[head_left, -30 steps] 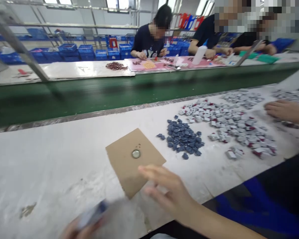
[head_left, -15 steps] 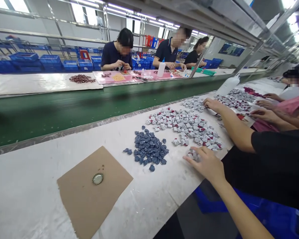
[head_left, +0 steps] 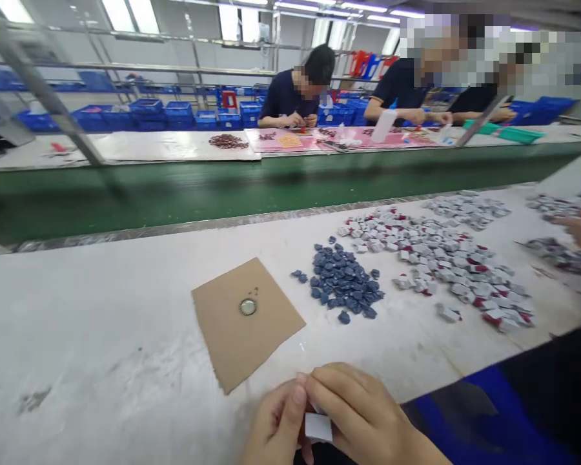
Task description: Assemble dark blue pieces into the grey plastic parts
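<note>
seems partway along rather than finished, judging by one pale piece [head_left: 318,427] caught low between the left hand [head_left: 277,423] and the right hand [head_left: 368,413], over the near edge of the white counter [head_left: 126,310]. has a narrow grip on the right, with fingers bent over the pale piece. has a narrow grip on the left too, with thumb and fingers drawn together right beside it; cannot tell whether round the same piece or round something hidden.

appears to have plenty left to handle, given the heap of blue-gray pieces [head_left: 343,274] beyond the hands and the wide spread of red-flecked whitish pieces [head_left: 443,255] farther right. cannot sort done from waiting among them by look alone. left of the heap, untouched, see a round metal cap [head_left: 248,307] on a square of cardboard [head_left: 227,336].

as for the pale piece, shows a flat, plain, whitish-gray face, roughly four-sided, with fairly crisp edges. looks stiff and probably light. resembles the whitish pieces in color, but without any red in sight. shows another pale sliver just above, partly behind the fingers; cannot tell whether joined to it. leaves underside and back hidden.
</note>
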Action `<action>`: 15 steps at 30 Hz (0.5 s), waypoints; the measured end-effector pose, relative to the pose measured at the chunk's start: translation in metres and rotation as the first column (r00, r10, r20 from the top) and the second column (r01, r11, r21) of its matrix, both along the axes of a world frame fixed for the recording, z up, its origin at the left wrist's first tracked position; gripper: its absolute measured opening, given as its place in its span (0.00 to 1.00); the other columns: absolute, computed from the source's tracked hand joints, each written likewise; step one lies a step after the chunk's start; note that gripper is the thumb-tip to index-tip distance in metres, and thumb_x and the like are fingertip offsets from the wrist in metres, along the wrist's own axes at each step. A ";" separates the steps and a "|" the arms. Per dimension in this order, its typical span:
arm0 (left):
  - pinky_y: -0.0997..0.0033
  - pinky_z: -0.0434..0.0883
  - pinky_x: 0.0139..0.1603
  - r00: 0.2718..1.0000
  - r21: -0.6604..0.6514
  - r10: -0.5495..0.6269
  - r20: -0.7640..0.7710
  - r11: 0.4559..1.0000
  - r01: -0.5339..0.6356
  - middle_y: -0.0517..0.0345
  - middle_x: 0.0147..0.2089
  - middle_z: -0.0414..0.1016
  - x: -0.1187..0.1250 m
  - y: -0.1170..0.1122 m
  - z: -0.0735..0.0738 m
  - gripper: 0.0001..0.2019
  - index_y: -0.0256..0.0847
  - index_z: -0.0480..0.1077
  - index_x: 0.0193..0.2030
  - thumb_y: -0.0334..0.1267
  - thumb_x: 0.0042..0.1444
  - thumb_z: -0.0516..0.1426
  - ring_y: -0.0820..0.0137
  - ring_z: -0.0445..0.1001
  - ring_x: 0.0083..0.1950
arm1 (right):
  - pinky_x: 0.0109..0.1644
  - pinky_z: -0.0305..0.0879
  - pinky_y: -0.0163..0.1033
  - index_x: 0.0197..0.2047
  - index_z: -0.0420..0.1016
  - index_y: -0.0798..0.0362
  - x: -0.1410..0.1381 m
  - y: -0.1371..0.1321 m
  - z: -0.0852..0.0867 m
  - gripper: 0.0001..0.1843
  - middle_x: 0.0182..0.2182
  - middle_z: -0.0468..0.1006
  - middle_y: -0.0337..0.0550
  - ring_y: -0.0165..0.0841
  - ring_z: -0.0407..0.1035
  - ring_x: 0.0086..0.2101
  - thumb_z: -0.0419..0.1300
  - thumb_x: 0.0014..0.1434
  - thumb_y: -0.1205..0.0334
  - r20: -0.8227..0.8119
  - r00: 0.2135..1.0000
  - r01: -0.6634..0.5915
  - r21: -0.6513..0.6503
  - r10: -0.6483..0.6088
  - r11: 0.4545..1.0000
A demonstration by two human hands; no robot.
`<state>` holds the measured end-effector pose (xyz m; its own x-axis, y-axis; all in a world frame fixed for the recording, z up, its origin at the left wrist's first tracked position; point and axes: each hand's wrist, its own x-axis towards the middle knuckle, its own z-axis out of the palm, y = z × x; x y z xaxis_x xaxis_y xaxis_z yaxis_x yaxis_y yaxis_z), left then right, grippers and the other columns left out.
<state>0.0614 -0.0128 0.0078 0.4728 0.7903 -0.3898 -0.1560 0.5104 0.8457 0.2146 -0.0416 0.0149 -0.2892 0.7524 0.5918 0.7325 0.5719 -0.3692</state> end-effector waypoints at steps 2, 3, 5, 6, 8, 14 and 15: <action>0.84 0.59 0.13 0.999 -0.091 0.005 0.052 0.996 0.000 0.61 0.17 0.66 -0.005 0.001 -0.005 0.20 0.37 0.76 0.27 0.55 0.46 0.61 0.80 0.62 0.15 | 0.43 0.70 0.37 0.62 0.56 0.59 -0.012 0.009 -0.001 0.30 0.41 0.74 0.53 0.35 0.69 0.41 0.57 0.56 0.70 -0.018 0.996 -0.087 -0.121 0.085 0.989; 0.85 0.59 0.12 0.997 -0.140 0.022 0.074 0.990 -0.011 0.60 0.18 0.67 -0.008 0.001 -0.007 0.19 0.37 0.76 0.29 0.54 0.45 0.62 0.79 0.65 0.16 | 0.47 0.69 0.39 0.63 0.52 0.59 -0.013 0.013 -0.001 0.35 0.46 0.72 0.55 0.37 0.67 0.46 0.59 0.55 0.67 -0.025 0.994 -0.106 -0.215 0.103 0.971; 0.86 0.60 0.12 0.988 -0.258 0.046 0.145 0.966 -0.007 0.59 0.20 0.70 -0.015 -0.002 -0.011 0.18 0.38 0.75 0.34 0.51 0.44 0.64 0.74 0.72 0.19 | 0.54 0.65 0.42 0.66 0.46 0.56 -0.010 0.021 0.000 0.44 0.55 0.65 0.56 0.39 0.60 0.55 0.64 0.51 0.60 -0.028 0.987 -0.156 -0.405 0.158 0.901; 0.85 0.62 0.12 0.980 -0.308 0.062 0.190 0.951 -0.001 0.58 0.21 0.71 -0.018 -0.003 -0.012 0.18 0.38 0.73 0.35 0.50 0.43 0.65 0.72 0.74 0.21 | 0.56 0.63 0.42 0.66 0.44 0.54 -0.006 0.024 0.002 0.46 0.57 0.63 0.55 0.39 0.57 0.57 0.64 0.50 0.59 -0.023 0.981 -0.178 -0.479 0.190 0.860; 0.84 0.66 0.14 0.960 -0.361 0.132 0.246 0.932 -0.035 0.57 0.24 0.73 -0.021 -0.005 -0.012 0.18 0.38 0.71 0.34 0.48 0.41 0.66 0.70 0.75 0.24 | 0.56 0.62 0.42 0.67 0.43 0.50 0.006 0.029 0.006 0.45 0.60 0.61 0.50 0.38 0.55 0.59 0.62 0.52 0.60 0.012 0.967 -0.204 -0.567 0.256 0.798; 0.78 0.71 0.19 0.906 -0.284 0.402 0.135 0.891 -0.353 0.59 0.30 0.69 -0.031 0.009 0.000 0.14 0.40 0.69 0.36 0.44 0.45 0.64 0.69 0.70 0.33 | 0.37 0.70 0.51 0.57 0.66 0.52 0.083 0.049 -0.014 0.29 0.42 0.75 0.54 0.48 0.70 0.40 0.51 0.57 0.43 0.390 0.823 0.518 -0.217 -0.413 0.827; 0.79 0.70 0.18 0.898 -0.274 0.423 0.120 0.884 -0.380 0.58 0.31 0.68 -0.034 0.012 0.002 0.13 0.40 0.69 0.37 0.44 0.48 0.62 0.70 0.69 0.33 | 0.30 0.69 0.48 0.56 0.67 0.53 0.095 0.052 -0.022 0.33 0.40 0.74 0.55 0.47 0.71 0.34 0.48 0.56 0.39 0.434 0.767 0.592 -0.197 -0.472 0.782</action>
